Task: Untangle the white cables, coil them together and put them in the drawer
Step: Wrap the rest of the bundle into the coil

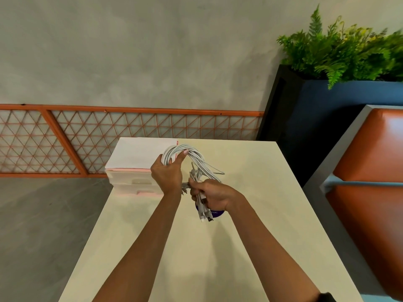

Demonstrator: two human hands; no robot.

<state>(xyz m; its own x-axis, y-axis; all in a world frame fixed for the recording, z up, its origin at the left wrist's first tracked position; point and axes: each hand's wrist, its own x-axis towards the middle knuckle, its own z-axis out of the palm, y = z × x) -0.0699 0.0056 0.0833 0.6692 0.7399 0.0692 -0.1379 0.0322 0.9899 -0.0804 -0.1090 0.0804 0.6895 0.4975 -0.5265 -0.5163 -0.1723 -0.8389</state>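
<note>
Table (pixel 250 225): cream top; carries the drawer box at its far left corner; both hands work above its middle.
Drawer box (pixel 133 171): small, white with pink trim, just left of the left hand; no drawer shows as pulled out; nothing white is seen inside; stowing is judged not yet begun.
Cables (pixel 196 159): white, held in the air between the two hands, clear of the table; gathered into one looped bundle; no knot shows, so untangling looks done or nearly so; one thin loop strays out to the right, so the coil is judged unfinished.
Left hand (pixel 166 174): fingers curled round the top loop of the bundle; one fingertip pokes up through it.
Right hand (pixel 214 196): fingers closed tight round the lower run of the bundle.
Plugs (pixel 204 214): the cable ends; hang below the right fist, bunched together.
Remaining, by judgement: tuck in the stray loop; finish the coil; open a drawer; lay the bundle in.
</note>
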